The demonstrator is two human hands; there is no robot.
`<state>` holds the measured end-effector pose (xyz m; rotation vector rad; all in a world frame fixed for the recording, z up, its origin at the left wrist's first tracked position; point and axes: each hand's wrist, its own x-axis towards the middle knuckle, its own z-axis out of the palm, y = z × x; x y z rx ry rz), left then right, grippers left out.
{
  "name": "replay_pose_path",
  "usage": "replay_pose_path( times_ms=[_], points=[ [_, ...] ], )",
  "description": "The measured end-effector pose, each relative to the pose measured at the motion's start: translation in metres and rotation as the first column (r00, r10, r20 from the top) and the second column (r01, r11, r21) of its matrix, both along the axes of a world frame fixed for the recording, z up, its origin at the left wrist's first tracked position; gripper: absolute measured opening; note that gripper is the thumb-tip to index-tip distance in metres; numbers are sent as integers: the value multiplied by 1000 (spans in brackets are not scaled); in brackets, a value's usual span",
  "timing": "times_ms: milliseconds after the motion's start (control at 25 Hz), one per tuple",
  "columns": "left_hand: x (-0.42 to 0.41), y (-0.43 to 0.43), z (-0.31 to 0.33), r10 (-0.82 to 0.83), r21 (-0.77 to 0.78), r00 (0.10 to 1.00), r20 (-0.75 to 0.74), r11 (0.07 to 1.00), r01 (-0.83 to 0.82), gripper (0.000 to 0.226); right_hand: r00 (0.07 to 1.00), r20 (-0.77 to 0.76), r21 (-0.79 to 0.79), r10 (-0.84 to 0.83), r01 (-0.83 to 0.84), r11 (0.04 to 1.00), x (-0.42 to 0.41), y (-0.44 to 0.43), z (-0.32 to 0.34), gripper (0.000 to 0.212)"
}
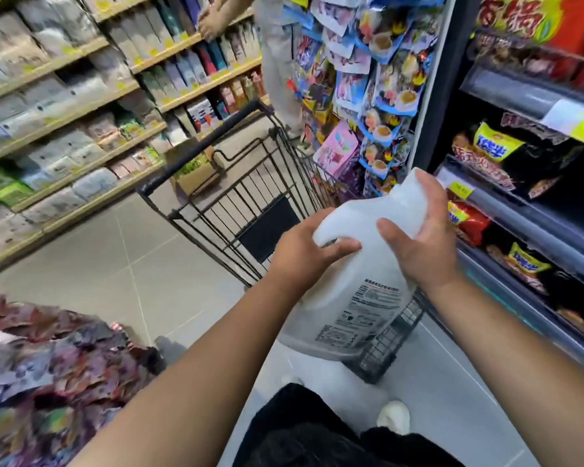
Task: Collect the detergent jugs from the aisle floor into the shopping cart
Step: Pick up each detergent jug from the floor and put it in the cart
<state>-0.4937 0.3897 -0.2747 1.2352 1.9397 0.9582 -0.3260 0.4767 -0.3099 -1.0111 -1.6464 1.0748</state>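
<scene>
A large white detergent jug [358,291] with a printed back label hangs in the air over the near end of the black wire shopping cart [243,210]. My left hand [304,251] grips the jug's handle side, fingers curled round it. From the right, my right hand [418,237] wraps the jug's upper body, fingers reaching up toward the neck. Through the bars I see nothing in the cart's basket, and its handle end points toward me.
Wooden shelves [81,129] of packaged goods line the left. A hanging snack rack [368,96] and dark shelving with snack bags [520,163] crowd the right. Another person [277,62] stands beyond the cart, near a cardboard box [196,173]. Packets [48,365] are piled at lower left.
</scene>
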Motion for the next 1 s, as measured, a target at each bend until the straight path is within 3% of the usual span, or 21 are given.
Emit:
replay_pose_path(
  times_ms=[200,520,720,1000],
  points=[
    [-32,54,-32,-116,-78,992,38,990,119,42,997,1,-62,-76,76,995,-22,30,-34,75],
    [-106,127,-106,-323,-218,941,99,916,337,40,941,78,-115,-329,336,935,-88,55,-109,75],
    [-144,155,-169,-393,-284,906,156,861,422,59,875,129,-162,-467,483,860,-126,53,-173,80],
    [-174,178,-247,-438,-275,875,205,833,481,67,827,223,-87,-517,545,834,-156,58,-247,85]
  ],
)
